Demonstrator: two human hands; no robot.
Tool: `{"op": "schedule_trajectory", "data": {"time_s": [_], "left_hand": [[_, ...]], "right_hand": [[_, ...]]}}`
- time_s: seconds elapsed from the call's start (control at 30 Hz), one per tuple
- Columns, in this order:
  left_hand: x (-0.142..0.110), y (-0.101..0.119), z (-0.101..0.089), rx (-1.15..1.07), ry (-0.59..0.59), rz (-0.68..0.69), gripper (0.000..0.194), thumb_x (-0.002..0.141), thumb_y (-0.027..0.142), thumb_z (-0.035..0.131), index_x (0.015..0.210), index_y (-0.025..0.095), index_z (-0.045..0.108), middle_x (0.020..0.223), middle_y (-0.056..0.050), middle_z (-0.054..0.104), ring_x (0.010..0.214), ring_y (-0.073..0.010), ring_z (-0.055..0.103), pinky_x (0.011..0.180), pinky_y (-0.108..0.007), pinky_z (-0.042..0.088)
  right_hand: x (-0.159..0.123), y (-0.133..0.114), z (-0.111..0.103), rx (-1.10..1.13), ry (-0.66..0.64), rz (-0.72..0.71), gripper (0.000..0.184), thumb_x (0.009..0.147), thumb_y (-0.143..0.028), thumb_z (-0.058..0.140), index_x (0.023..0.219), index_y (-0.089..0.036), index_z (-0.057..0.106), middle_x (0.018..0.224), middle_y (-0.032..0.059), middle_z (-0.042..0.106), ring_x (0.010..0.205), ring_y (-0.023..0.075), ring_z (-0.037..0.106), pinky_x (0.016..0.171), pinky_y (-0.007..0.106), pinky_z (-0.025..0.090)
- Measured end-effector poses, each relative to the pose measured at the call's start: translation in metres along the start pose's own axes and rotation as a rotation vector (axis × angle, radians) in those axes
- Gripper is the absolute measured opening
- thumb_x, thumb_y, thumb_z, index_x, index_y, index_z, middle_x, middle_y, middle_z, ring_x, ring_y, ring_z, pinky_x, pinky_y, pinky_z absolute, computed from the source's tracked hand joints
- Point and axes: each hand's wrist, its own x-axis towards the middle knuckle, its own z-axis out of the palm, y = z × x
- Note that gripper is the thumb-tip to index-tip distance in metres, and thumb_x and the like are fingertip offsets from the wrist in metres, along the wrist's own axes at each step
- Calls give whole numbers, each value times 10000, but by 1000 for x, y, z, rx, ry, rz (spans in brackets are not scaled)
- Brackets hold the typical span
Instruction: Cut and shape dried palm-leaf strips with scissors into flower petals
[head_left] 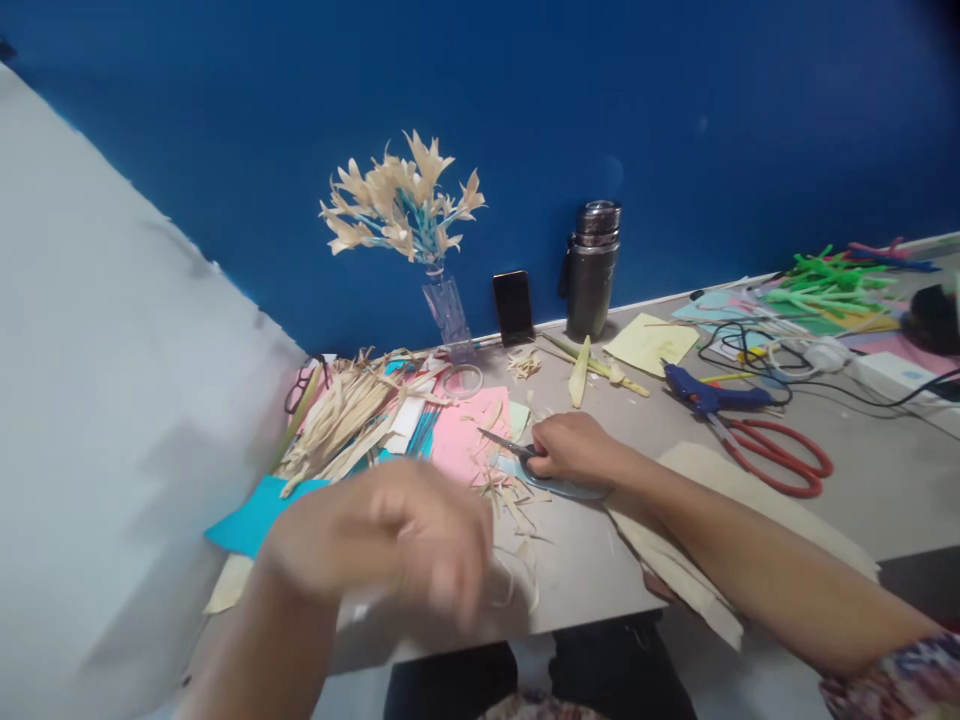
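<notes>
Right hand (574, 448) grips small scissors (510, 447) on table (862, 480); blurred left hand (390, 540) hovers, grip unclear.

Even indoor light, soft focus; the near left hand (390, 540) motion-blurred.

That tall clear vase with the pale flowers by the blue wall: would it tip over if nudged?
Probably yes: the vase is narrow and the flowers spread wide above it, so it looks top-heavy. It appears to be thin clear plastic or glass, likely light.

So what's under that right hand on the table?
The right hand grips small scissors, blades poking left over pink paper. A bluish handle edge shows below; the hand hides the rest.
</notes>
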Motion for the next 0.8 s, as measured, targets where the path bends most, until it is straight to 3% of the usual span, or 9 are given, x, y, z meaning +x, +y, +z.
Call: {"op": "schedule_trajectory", "data": {"time_s": [0.1,0.17,0.27,0.37,0.5,0.63,0.73,0.8], "left_hand": [[36,5,42,200,-66,123,243,787,445,591,709,216,615,676,-70,624,671,-219,623,627,-354,508],[60,-1,69,427,4,166,196,825,320,481,691,203,563,667,-43,600,652,-181,590,633,-307,471],[82,-16,101,543,33,170,68,730,201,549,662,198,542,645,-27,582,662,-182,556,624,-288,404],[88,-28,117,595,92,175,147,684,157,596,598,202,486,649,-41,558,707,-199,547,644,-298,367],[89,-32,116,553,171,159,160,714,157,569,593,202,474,669,-52,562,726,-199,549,644,-294,370],[82,-26,99,393,157,134,129,744,191,505,617,202,481,599,-15,553,620,-161,550,605,-267,425],[66,-21,93,5,61,68,102,709,215,543,650,203,460,587,8,557,551,-137,561,586,-265,473],[55,-20,95,-302,-11,-1,127,672,217,606,686,200,481,580,18,562,502,-122,542,544,-255,468]], "right_hand": [[2,9,-5,340,-13,42,176,775,-262,614,634,-167,660,613,61,670,585,183,603,516,259,322],[5,18,-9,670,-27,81,189,802,-246,584,655,-158,664,596,42,663,520,141,558,489,236,329],[10,30,-12,1050,10,99,152,794,-250,622,773,-131,715,717,59,709,495,100,509,468,213,334],[13,34,-9,1202,72,73,216,743,-243,697,918,-126,744,751,54,709,518,96,511,470,205,347],[15,31,-3,1097,93,141,163,733,-229,696,867,-142,729,678,32,680,526,123,542,478,220,370],[14,30,-7,683,144,202,147,803,-269,622,715,-166,680,626,31,656,550,150,556,503,244,333],[12,29,-9,325,172,194,225,819,-321,616,652,-176,662,655,51,660,613,178,573,526,264,294],[10,26,-6,248,135,131,213,823,-313,609,674,-180,681,707,58,677,652,185,585,552,266,303]]}}
